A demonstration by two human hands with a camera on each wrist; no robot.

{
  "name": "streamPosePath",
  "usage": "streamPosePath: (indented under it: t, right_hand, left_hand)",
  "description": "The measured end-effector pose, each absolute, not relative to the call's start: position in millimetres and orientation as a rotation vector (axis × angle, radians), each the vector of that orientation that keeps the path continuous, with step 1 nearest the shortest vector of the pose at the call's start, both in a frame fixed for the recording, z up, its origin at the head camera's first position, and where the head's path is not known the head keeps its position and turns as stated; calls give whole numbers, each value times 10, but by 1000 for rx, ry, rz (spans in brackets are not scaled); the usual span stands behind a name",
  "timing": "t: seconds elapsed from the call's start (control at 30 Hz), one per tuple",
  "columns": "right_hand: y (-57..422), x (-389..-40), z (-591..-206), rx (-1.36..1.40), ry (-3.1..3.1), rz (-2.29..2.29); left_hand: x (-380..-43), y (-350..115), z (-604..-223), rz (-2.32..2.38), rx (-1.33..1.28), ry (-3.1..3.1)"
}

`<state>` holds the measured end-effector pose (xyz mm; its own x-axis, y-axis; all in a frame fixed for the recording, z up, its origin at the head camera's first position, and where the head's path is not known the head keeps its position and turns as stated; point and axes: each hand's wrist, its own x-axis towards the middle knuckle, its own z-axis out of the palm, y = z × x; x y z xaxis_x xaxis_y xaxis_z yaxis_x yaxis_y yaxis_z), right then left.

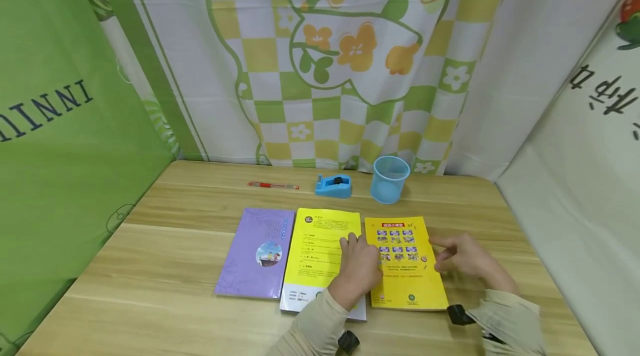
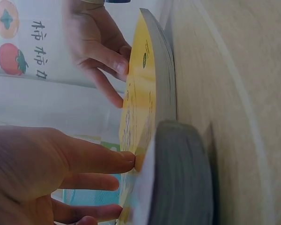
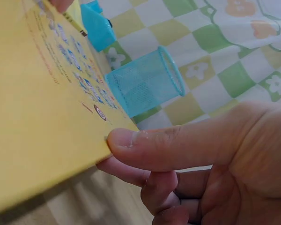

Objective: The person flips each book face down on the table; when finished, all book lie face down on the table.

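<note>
Side by side on the table lie a yellow book point(image 1: 410, 285) with small pictures on its back cover, a second yellow book point(image 1: 315, 256) with a white lower band, and a purple book point(image 1: 245, 256). My left hand point(image 1: 357, 267) is over the gap between the two yellow books. Its outstretched thumb and fingers touch the left edge of the pictured book in the left wrist view. My right hand point(image 1: 467, 259) pinches that book's right edge, the thumb point(image 3: 126, 140) on the cover and fingers underneath.
Behind the books are a red pen point(image 1: 272, 185), a blue tape dispenser point(image 1: 334, 186) and a light blue mesh cup point(image 1: 390, 181). A patterned curtain point(image 1: 310, 89) hangs at the table's back edge, with a green cloth point(image 1: 60, 139) on the left and a white one on the right.
</note>
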<state>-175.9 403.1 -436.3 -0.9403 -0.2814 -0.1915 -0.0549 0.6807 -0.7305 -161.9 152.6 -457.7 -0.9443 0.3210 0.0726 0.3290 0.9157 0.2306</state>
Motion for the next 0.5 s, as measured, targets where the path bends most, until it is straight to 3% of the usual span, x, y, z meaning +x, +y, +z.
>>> streamPosePath:
  t: [0.5]
  right_hand:
    - [3954,-1816,-4428,-215,2602,-1057]
  left_hand:
    - [-1608,1515,-4555,-355,-510,-3037]
